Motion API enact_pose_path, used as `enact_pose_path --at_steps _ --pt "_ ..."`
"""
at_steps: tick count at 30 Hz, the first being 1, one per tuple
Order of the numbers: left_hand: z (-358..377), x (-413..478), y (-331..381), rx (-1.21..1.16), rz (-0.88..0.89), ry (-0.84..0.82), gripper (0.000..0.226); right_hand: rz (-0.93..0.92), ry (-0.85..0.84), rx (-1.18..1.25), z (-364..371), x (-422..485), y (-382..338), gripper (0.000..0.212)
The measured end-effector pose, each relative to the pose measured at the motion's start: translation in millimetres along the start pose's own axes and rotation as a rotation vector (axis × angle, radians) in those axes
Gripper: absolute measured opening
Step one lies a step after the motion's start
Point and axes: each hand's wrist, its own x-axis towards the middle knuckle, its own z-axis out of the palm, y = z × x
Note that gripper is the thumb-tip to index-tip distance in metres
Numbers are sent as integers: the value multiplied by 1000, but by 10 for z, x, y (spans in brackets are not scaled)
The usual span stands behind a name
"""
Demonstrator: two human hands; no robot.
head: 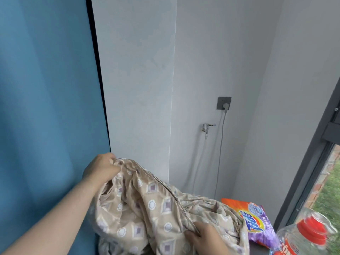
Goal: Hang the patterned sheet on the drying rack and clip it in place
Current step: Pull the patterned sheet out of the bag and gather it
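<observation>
Low at the right, the right hand (204, 236) pinches the hem of the patterned sheet (147, 205), and the left hand (103, 168) grips the same hem higher up; the cloth hangs bunched between them. No drying rack shows yet, so it seems better to slide both hands along the hem until it is straight

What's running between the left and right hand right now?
Only the patterned sheet: a bunched fold with its hem runs from the left hand down to the right hand, as the head view shows.
</observation>
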Motion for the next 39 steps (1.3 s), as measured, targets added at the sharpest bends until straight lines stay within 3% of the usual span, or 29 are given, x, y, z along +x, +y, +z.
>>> enact_pose_path --at_steps 1,3,6,8,10,12,15,17,20,22,25,28,31,33,35,39 --pt "40 -87 5 48 50 -8 42 -53 33 14 -52 5 -49 7" --pt "104 -339 139 84 246 34 68 -151 76 47 -172 26 -203 26" --pt "175 -749 522 127 672 15 65 -260 145 9 -375 104 -485 13" --pt "324 -846 702 152 813 -108 64 -298 201 3 -526 130 -623 11" --pt "511 -813 812 157 821 -251 71 -346 186 -30 -676 122 -703 12" --pt "623 -789 910 54 704 -446 72 -375 150 -74 -808 98 -735 9" --pt "701 -781 997 -198 556 -768 38 -343 138 -46 -997 46 -714 16" --pt "680 -733 981 -274 541 -710 10 -290 143 6 -1059 10 -668 16" --pt "542 -580 945 -503 499 -481 32 -167 89 102 -1066 -58 -524 6" --pt "372 -509 980 -653 467 -365 36 -130 24 64 -1004 -115 -416 12" --pt "122 -428 1035 -811 418 -222 36 -75 -36 82 -855 -174 -253 16" --pt "-87 -275 974 -971 291 -71 19 -35 -17 66 -843 -145 -101 14" --pt "-187 -53 747 -1008 191 68 20 -22 72 108 -1058 -101 -78 7" --pt "-162 63 537 -1007 135 124 19 -4 157 97 -1184 -56 -68 23" --pt "-91 150 320 -980 75 145 21 19 213 72 -1257 2 -4 32" --pt "94 197 -20 -883 -23 150 28 103 261 13 -1272 146 225 28"
